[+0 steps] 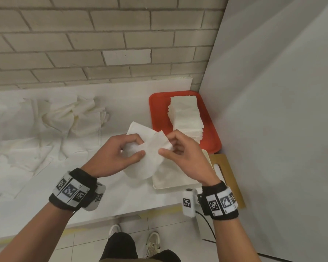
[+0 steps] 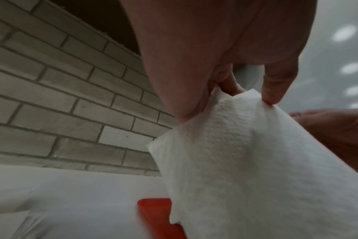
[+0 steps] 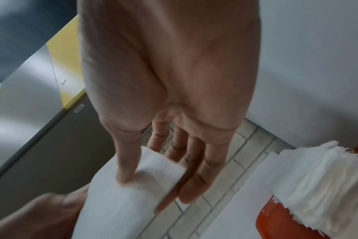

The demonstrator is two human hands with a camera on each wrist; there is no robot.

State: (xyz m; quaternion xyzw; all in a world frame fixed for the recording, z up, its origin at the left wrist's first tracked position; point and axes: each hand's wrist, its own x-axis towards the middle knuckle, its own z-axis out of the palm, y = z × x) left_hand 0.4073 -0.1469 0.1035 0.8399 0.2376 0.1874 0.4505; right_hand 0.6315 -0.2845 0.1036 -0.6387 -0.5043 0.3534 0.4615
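Along the left half of the worktop (image 1: 112, 195) lies a loose heap of unfolded napkins (image 1: 72, 114), well apart from the work in hand. Toward the front right, the left hand (image 1: 114, 156) is raised off the surface, thumb and curled fingertips pinching the left edge of a single white napkin (image 1: 148, 154). The sheet hangs bowed between the two hands, one corner pointing to the back edge and its belly sagging toward the front, so its long line runs roughly back to front. The right hand (image 1: 184, 157) grips the opposite edge, with the thumb pressed on top of a turned-over flap and the fingers behind it. Just beyond and to the right of that hand, in the back right corner, a red tray (image 1: 155, 103) carries the stack of folded napkins (image 1: 187, 116). I'd say the right hand is the nearer one for setting this piece there.
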